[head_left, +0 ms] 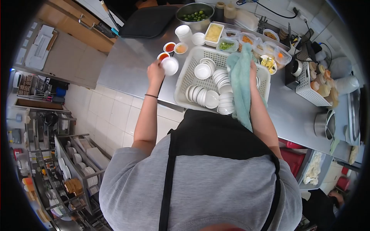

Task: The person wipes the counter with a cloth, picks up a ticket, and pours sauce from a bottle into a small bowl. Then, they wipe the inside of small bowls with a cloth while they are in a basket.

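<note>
My left hand (155, 73) is closed on the edge of a small white bowl (170, 66), over the steel counter beside the basket. My right hand (253, 72) grips a pale green towel (241, 82), which hangs down over the right part of the basket; some of its fingers are hidden behind the cloth. Between my arms stands a white perforated plastic basket (185, 75). Several small white bowls (212, 99) lie inside it, some in tilted rows and some in a stack. Sauce cups (169, 47) with red and orange contents sit just beyond my left hand.
A stack of white cups (184, 32), a steel pot of green limes (195, 15) and a black tray (148, 21) stand at the back. Food containers (228, 45) line the far side. At right are a white crate (314, 86) and a metal pot (325, 124).
</note>
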A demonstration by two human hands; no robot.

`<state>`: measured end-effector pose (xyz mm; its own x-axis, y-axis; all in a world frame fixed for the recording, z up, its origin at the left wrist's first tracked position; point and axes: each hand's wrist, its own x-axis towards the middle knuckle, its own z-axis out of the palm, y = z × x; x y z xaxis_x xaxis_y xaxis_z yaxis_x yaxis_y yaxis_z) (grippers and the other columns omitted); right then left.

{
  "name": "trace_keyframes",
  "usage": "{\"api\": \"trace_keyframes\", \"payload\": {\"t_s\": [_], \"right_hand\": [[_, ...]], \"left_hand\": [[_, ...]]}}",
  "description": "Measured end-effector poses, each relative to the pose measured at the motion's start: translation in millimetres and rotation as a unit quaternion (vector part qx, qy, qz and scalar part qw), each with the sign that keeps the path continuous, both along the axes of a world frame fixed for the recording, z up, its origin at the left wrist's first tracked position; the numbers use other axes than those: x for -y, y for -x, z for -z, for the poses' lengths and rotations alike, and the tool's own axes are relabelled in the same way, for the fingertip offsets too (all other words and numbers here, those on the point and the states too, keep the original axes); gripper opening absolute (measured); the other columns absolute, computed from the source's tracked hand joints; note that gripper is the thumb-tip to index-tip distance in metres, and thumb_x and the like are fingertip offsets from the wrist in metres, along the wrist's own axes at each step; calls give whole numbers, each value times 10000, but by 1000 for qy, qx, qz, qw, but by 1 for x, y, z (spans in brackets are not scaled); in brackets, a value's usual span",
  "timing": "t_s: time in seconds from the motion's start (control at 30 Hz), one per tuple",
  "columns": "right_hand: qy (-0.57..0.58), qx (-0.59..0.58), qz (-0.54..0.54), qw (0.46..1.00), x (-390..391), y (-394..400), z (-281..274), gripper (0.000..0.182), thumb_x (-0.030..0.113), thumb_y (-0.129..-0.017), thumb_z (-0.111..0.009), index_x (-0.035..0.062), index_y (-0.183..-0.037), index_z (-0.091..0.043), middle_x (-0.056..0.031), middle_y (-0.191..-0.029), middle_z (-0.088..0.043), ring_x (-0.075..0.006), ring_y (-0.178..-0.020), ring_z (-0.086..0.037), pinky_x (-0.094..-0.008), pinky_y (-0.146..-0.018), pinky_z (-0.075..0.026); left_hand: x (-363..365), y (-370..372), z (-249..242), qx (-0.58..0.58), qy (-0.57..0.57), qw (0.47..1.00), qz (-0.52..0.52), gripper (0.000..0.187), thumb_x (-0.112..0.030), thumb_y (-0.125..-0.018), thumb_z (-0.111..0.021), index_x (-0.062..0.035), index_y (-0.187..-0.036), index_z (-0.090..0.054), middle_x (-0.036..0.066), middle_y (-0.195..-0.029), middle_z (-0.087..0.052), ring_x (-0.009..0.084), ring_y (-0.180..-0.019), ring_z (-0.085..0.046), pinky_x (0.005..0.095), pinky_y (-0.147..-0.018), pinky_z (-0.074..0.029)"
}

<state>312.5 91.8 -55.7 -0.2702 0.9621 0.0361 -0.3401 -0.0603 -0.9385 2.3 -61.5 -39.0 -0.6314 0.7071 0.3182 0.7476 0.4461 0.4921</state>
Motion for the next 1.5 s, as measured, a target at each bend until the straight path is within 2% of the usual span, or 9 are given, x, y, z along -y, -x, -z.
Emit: {"api": "trace_keyframes", "payload": {"t_s": [0.2,0.33,0.6,0.83,0.9,1.0,1.17,1.37,1.5], "right_hand": [[-9,-19,-14,1000,-3,18,24,302,115,-859,-514,66,-1157,-503,-20,-890,-584,-93,-728,-536,-224,-626,-451],[-15,-4,-27,1000,9,21,4,317,224,-896,-491,72,-1174,-493,-15,-894,-576,-90,-731,-525,-214,-645,-442],[-81,125,-43,988,26,19,-19,438,385,-923,-387,41,-1185,-462,-37,-969,-542,-116,-843,-464,-237,-791,-369],[-65,130,-96,985,24,19,-7,475,323,-893,-478,41,-1264,-387,-118,-1191,-491,-175,-1083,-451,-284,-905,-345],[-307,217,-83,923,31,27,-5,567,204,-815,-593,86,-1309,-342,-171,-1282,-418,-249,-1204,-380,-319,-962,-309],[-345,278,-56,894,23,26,-2,486,78,-735,-617,97,-1194,-458,-226,-1097,-514,-337,-1047,-487,-363,-855,-392],[-311,410,-7,858,23,28,1,255,86,-758,-567,33,-1005,-535,-231,-781,-578,-369,-744,-573,-416,-643,-443],[-210,401,-28,891,21,28,-2,230,222,-846,-523,4,-870,-592,-183,-708,-603,-269,-605,-578,-333,-573,-445],[-29,56,-38,997,-15,16,56,219,198,-859,-513,21,-941,-613,-4,-744,-613,-87,-661,-548,-240,-610,-447]], "left_hand": [[26,9,74,56,145,986,58,145,-136,-771,-519,-40,-779,-628,194,-757,-606,358,-735,-588,425,-648,-469],[-25,-36,16,-67,-126,984,107,119,-118,-744,-527,-52,-755,-625,156,-743,-604,327,-760,-571,407,-662,-457],[-94,-98,52,-300,128,914,242,115,-67,-710,-524,-43,-817,-559,146,-696,-605,284,-731,-595,415,-651,-470],[-70,-103,-26,-147,35,951,271,132,-29,-697,-537,-12,-827,-549,164,-730,-609,304,-682,-609,389,-593,-485],[-64,-114,-37,-78,-32,958,274,141,-23,-688,-550,-1,-828,-554,167,-738,-611,299,-674,-611,373,-584,-486],[-55,-142,-38,153,-97,934,309,184,-10,-660,-593,6,-843,-606,175,-723,-605,309,-656,-604,351,-594,-479],[-48,-136,-31,147,-98,929,325,219,-79,-705,-604,-18,-915,-622,184,-813,-609,336,-735,-591,347,-642,-471],[-32,-95,-37,9,-137,961,239,190,-13,-720,-550,-38,-884,-642,168,-736,-614,317,-661,-601,364,-622,-471],[-2,-15,-20,86,-110,989,51,191,-40,-709,-596,-44,-892,-647,138,-777,-637,243,-695,-632,326,-629,-485]]}}
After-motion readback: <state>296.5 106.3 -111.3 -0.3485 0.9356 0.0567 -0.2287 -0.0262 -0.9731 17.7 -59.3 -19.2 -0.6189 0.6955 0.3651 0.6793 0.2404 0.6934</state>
